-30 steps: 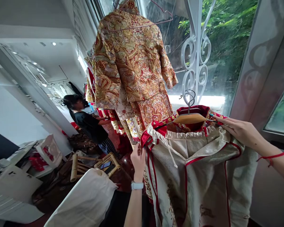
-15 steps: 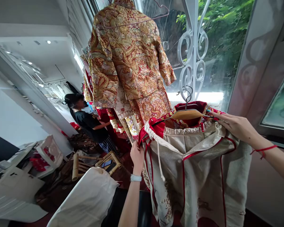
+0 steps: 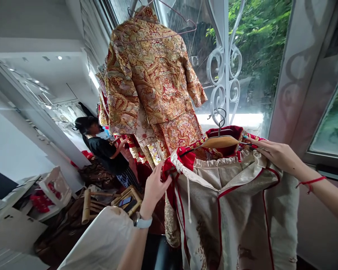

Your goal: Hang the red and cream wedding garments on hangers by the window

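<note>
A cream skirt-like garment (image 3: 239, 210) with red piping, a gathered waistband and a white drawstring hangs in front of me. With it on a hanger with a wooden middle (image 3: 221, 142) is a red garment with gold trim (image 3: 233, 132). At the left end of the waistband, my left hand (image 3: 154, 185) pinches red cloth (image 3: 169, 169) between thumb and fingers. My right hand (image 3: 277, 153) grips the waistband's right end, by the hanger's tip; its fingertips are partly behind the cloth.
A gold-and-red brocade jacket (image 3: 160, 71) hangs behind, before a window with a white scrolled grille (image 3: 216, 67). A person in black (image 3: 101, 150) stands at left beside hanging clothes. Lower left are a bamboo stool (image 3: 129, 197) bearing a phone, bags, and a white-covered surface (image 3: 101, 234).
My left hand has turned at the wrist and its forearm has swung left, still at the red cloth. My right hand keeps its grip. The person in black has raised their arms.
</note>
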Demonstrator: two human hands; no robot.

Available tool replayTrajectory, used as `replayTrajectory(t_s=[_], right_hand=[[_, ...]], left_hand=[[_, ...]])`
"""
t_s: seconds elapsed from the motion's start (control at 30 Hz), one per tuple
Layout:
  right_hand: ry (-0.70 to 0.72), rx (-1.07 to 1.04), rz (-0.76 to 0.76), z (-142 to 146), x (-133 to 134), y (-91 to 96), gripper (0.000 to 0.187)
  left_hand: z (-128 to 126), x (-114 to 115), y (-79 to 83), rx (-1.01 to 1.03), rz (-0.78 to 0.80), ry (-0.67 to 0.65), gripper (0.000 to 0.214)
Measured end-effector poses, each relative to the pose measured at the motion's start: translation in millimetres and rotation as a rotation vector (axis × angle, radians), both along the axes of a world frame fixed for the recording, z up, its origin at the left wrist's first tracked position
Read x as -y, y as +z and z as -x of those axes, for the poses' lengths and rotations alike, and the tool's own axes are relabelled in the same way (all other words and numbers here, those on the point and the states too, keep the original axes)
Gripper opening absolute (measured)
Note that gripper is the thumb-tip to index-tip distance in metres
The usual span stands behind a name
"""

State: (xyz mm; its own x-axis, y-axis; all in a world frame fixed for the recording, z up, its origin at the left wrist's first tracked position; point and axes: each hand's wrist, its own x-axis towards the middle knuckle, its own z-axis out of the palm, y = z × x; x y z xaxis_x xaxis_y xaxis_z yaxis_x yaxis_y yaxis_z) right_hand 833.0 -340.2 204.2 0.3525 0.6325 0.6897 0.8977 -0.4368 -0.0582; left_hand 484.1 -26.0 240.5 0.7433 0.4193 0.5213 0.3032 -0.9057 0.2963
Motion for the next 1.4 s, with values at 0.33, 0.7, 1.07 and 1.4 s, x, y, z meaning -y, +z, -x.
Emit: replayTrajectory(t_s=[0.33, 0.7, 1.07, 1.4], right_hand=[[-0.036, 0.026, 0.048, 4, 2, 4.6, 0.045], [0.103, -0.050, 0.010, 9, -2, -2.0, 0.045], [0.259, -0.220, -0.058, 8, -6, 2.5, 0.046], [0.191, -0.149, -0.026, 15, -9, 2.6, 0.050]], left_hand=[[-45, -8, 22.4, -0.057, -0.087, -0.205, 0.061], [-55, 8, 52.6, 0.191, -0.235, 0.030, 0.044], [-52, -24, 109.6, 0.014, 0.377, -0.591, 0.037], [-41, -6, 112.8, 0.204, -0.033, -0.379, 0.031]])
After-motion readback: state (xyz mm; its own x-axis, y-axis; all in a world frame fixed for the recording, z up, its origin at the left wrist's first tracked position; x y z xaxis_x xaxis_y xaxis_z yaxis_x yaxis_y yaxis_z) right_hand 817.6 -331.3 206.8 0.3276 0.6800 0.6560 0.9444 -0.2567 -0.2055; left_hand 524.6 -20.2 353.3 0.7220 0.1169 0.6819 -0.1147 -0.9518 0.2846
